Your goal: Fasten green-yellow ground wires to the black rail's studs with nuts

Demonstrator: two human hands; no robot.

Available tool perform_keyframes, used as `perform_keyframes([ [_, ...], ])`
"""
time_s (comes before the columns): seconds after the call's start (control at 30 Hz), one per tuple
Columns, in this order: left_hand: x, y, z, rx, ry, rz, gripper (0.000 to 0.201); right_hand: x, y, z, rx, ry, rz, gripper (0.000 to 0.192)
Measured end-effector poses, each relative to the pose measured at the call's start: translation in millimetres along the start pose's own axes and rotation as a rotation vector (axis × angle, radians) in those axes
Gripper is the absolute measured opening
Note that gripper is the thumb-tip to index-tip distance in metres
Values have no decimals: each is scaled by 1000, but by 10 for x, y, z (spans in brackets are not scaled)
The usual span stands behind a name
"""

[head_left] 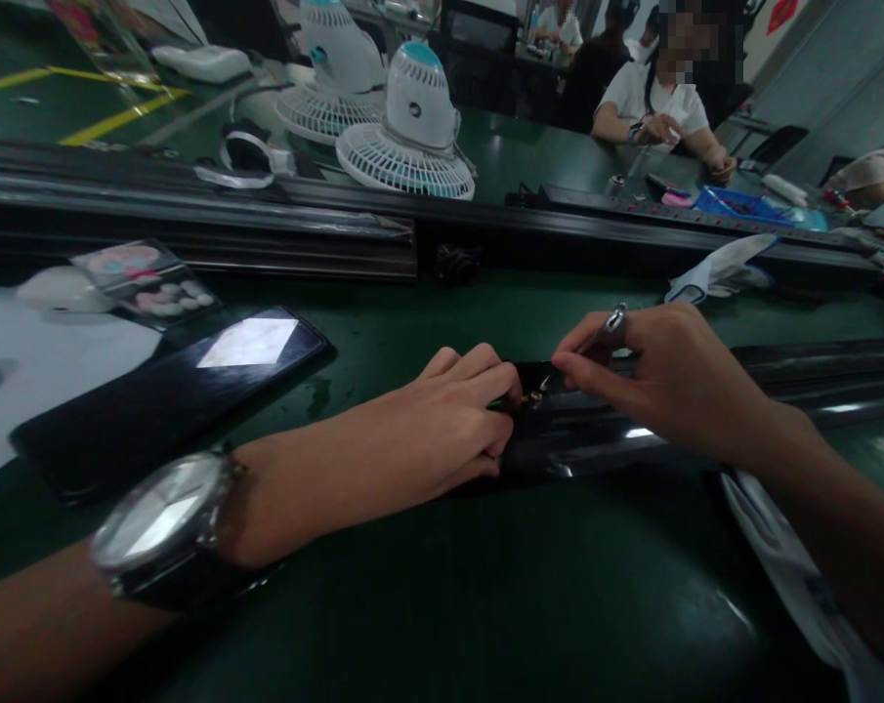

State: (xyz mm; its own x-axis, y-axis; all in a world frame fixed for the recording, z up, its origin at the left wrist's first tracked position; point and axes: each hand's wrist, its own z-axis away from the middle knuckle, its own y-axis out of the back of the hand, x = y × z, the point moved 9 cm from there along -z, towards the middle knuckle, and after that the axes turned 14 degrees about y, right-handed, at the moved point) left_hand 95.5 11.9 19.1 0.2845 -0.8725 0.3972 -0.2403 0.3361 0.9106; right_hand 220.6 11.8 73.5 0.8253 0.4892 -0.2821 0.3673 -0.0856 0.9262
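Observation:
A long, glossy black bar (595, 434) lies across the green table, its near end between my two hands. My left hand (471, 415), below a wristwatch (167, 522), is closed at that end, with a bit of green and yellow wire (494, 403) by its fingers. Beside those fingertips sits a small brass-coloured fitting (535, 397). From the right, my right hand (653, 361) pinches a slim silver metal tool (615, 320), whose exact kind I cannot make out. Its lower end points toward the fitting; whether they touch is unclear.
A dark phone (170, 400) and a clear picture packet (148, 281) lie left. Long dark rails (302, 244) cross behind, with two fans (412, 127) beyond. A white glove (724, 268) lies right. A person (661, 107) sits across the table.

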Motion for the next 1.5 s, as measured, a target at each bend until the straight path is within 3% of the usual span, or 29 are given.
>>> perform_keyframes([
  [0.3, -14, 4, -8, 9, 13, -11, 8, -25, -83, 15, 6, -13, 93, 20],
  [1.03, -28, -24, -2, -26, 14, -48, 6, -21, -147, 21, -44, -20, 79, 20],
  [1.27, -31, -38, -19, -23, 14, -40, 5, -178, -144, 52, -160, 293, -2, 17],
  [1.5, -33, -33, 7, -59, 36, -68, 4, 25, -74, 21, -94, 146, 35, 18],
])
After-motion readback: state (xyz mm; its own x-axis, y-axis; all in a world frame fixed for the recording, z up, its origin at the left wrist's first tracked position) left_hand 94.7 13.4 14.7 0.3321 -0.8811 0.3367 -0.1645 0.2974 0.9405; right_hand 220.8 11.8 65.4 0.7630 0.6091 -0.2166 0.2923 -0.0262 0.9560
